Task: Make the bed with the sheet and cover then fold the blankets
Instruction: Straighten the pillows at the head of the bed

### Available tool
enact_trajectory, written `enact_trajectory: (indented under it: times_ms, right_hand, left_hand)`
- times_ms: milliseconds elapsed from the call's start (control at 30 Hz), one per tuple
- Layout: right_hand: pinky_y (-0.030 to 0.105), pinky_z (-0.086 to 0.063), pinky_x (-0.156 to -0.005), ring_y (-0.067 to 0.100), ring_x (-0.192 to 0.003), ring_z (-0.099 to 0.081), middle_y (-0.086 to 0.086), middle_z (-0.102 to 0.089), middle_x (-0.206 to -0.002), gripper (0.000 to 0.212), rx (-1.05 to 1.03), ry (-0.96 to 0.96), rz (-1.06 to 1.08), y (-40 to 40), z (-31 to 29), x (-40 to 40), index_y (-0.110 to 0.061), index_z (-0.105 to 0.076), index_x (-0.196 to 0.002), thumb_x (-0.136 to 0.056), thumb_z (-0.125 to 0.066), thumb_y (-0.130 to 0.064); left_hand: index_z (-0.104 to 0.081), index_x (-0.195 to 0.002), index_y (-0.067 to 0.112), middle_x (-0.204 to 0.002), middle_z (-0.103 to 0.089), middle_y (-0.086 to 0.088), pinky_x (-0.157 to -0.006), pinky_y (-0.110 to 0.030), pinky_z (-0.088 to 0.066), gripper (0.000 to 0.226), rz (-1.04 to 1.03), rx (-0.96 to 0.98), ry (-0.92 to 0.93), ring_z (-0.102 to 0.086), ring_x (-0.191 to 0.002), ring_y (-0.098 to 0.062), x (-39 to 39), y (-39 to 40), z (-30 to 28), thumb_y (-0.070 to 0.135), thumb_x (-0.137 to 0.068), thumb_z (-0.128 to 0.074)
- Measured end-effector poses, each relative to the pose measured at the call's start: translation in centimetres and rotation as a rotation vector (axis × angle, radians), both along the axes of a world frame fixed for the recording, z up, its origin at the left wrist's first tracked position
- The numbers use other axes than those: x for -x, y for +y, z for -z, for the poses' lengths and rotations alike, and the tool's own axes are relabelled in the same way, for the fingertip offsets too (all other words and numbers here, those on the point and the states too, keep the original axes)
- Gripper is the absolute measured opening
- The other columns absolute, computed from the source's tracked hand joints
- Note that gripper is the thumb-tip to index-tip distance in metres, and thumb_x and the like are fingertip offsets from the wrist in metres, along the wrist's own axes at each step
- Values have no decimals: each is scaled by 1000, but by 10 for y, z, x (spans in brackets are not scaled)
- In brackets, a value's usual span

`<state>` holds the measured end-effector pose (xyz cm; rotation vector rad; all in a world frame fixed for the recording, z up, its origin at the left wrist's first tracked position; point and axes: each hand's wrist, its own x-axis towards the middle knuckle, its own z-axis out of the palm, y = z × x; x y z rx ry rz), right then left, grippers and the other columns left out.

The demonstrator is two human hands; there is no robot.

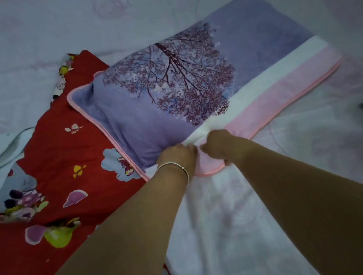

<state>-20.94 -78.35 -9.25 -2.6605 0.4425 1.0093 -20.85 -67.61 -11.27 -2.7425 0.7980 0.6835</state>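
Two blankets on the bed (35, 36): one purple blanket (192, 75) with a tree print, folded into a long slab across the middle, and one red blanket (67, 151) with cartoon patches spread at the left, partly under it. One pale sheet (288, 161) covers the mattress. Two hands meet at the purple blanket's near edge. The left hand (178, 156), one bangle (175, 166) on its wrist, has its fingers curled shut, pinching the white band. The right hand (217, 144) is clenched too, gripping the pink border just beside it.
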Motion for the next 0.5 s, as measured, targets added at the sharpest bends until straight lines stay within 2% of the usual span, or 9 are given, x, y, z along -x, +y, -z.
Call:
enact_trajectory:
  times_ms: [167,267,367,500]
  right_hand:
    - [39,-35,-111,32,-134,-42,18,-44,-144,44,-66,42,-115,-2,-1,-25,1,-43,-138,-103,-34,-25]
    - [35,-33,-109,31,-134,-42,19,-43,-144,43,-125,70,-103,-14,-5,-31,1,-41,-139,-103,-36,-21]
    - [36,-41,-104,33,-127,-50,20,-51,-137,39,-183,88,-75,-32,-5,-34,3,-48,-132,-98,-45,-15]
    - [32,-34,-109,30,-134,-43,18,-46,-142,43,-209,29,-53,-34,-2,-32,3,-43,-137,-103,-37,-22]
  left_hand:
    - [-36,-142,23,-140,-50,-9,-101,-44,-42,49,-98,-25,126,-51,-127,-29,-17,-7,-13,16,-94,-45]
    - [-34,-143,28,-144,-47,-3,-106,-40,-39,57,-160,-52,190,-47,-131,-26,-28,-18,-25,26,-90,-55]
    - [-33,-144,30,-146,-45,-3,-108,-37,-36,60,-192,-77,221,-44,-133,-25,-29,-29,-31,29,-89,-57]
    - [-33,-143,32,-144,-47,-2,-109,-36,-37,68,-193,-81,240,-46,-132,-25,-30,-31,-29,35,-83,-65]
